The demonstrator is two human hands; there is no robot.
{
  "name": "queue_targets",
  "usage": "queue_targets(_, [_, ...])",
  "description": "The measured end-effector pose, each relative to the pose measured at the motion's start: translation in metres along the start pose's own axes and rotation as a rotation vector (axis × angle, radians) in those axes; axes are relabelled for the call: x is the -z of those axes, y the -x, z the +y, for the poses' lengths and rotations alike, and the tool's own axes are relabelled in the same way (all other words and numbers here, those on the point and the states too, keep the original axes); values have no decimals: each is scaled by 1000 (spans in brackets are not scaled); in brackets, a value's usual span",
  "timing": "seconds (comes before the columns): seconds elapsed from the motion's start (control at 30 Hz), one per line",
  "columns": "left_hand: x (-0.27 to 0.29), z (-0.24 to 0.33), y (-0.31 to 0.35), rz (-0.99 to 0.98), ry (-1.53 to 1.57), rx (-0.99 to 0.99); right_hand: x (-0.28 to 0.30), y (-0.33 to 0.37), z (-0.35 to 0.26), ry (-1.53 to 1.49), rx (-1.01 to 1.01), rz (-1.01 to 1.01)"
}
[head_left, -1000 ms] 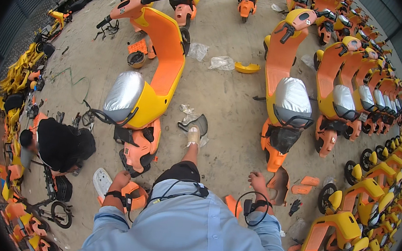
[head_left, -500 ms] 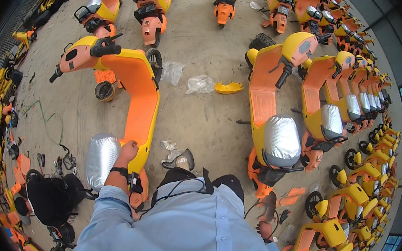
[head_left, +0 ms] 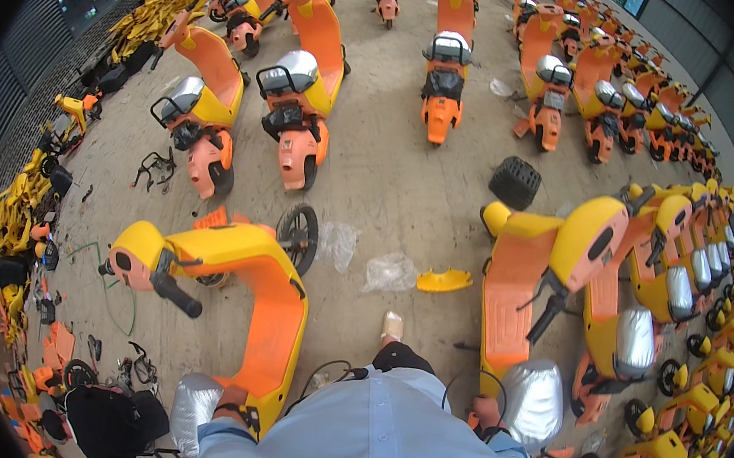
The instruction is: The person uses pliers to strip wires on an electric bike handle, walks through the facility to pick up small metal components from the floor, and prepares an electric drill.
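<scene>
I stand between two orange and yellow scooters on a concrete floor. My left hand [head_left: 233, 394] rests on the rear of the left scooter [head_left: 260, 307], right beside its silver-wrapped seat [head_left: 192, 403], and its fingers seem closed on the body. My right hand [head_left: 482, 413] is low against the rear of the right scooter [head_left: 514, 280], next to that one's silver-wrapped seat [head_left: 532, 398]. My sleeve hides most of the right hand. One shoe [head_left: 392, 325] shows ahead of me between the two scooters.
A loose yellow panel [head_left: 444, 281] and clear plastic bags [head_left: 389, 273] lie on the floor ahead. A black crate [head_left: 515, 182] stands further on. More scooters fill the right side [head_left: 646, 294] and the far end [head_left: 445, 67]. Yellow parts are piled along the left [head_left: 20, 210].
The view has swung, so more floor and further rows show ahead. My left hand went from near my side onto the left scooter's rear. My right hand, out of view half a second ago, shows again.
</scene>
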State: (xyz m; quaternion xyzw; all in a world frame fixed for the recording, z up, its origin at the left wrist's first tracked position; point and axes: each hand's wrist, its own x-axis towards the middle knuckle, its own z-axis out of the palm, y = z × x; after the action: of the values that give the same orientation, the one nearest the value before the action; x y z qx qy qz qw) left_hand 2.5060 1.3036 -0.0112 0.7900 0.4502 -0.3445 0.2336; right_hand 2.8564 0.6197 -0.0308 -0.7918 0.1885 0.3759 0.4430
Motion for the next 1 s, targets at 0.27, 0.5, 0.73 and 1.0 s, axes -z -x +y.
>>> queue_targets(0.27, [80,164,39,-103,573,247,-27,-198,-445,458,565,60])
queue_targets(0.5, [200,318,-101,-6,750,173,-69,-305,-649,423,724,10])
queue_targets(0.73, [331,415,-335,197,238,-150,-22,-362,-623,655,429,133])
queue_targets(1.0, [679,628,-489,207,402,-334,34,-340,-633,136,-297,243])
